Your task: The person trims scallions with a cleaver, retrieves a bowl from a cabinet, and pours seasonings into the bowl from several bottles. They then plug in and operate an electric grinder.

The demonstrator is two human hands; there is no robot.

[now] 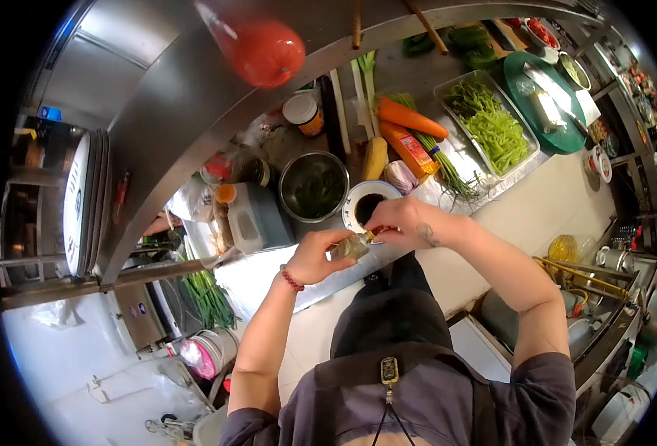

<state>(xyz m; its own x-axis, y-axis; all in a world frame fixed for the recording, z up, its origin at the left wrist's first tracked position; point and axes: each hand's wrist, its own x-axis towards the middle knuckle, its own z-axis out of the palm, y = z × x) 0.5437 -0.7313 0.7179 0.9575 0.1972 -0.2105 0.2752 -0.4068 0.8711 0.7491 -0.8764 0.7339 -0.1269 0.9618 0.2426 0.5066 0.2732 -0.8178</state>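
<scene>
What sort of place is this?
Most likely a commercial kitchen, judging by the tray of sliced green vegetables, the green cutting board with a knife on it, and the stack of plates at far left.

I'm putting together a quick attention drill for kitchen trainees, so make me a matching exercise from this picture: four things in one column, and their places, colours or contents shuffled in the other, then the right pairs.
Column one
1. small bottle
2. white bowl
3. metal bowl
4. round cutting board

Column two
A. holds dark green leaves
B. green, with a knife lying on it
C. in the left hand
D. contains dark liquid

Right pairs: 1-C, 2-D, 3-A, 4-B.
</scene>
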